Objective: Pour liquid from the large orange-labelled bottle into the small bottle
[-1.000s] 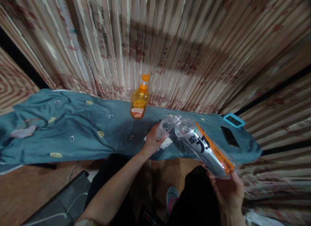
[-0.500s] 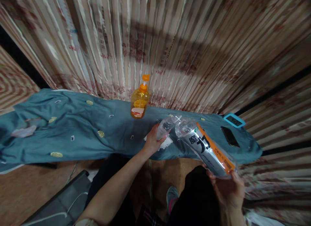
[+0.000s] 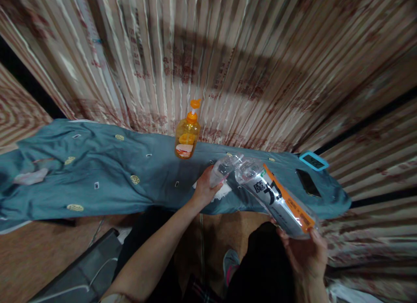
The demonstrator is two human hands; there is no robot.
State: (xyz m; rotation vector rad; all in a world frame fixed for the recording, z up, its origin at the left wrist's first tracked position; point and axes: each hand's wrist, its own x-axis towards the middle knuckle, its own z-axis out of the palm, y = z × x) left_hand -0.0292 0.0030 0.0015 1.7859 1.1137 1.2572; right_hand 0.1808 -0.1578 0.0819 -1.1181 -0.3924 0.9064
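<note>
My left hand is closed around a small clear cup, tilted to the right over the cloth. In my right hand is a large clear drink bottle with a silver and orange label, gripped near its base. The bottle slants, with its neck at the upper left against the cup's rim. Whether liquid is flowing between them I cannot tell. A white tissue lies under the cup, partly hidden by my left hand. Behind my left hand stands a pump bottle of yellow liquid with an orange pump head.
A teal patterned cloth covers the long narrow surface. A phone and a blue-rimmed digital clock lie at its right end. Pleated curtains hang close behind. A grey box with a white cable is at lower left.
</note>
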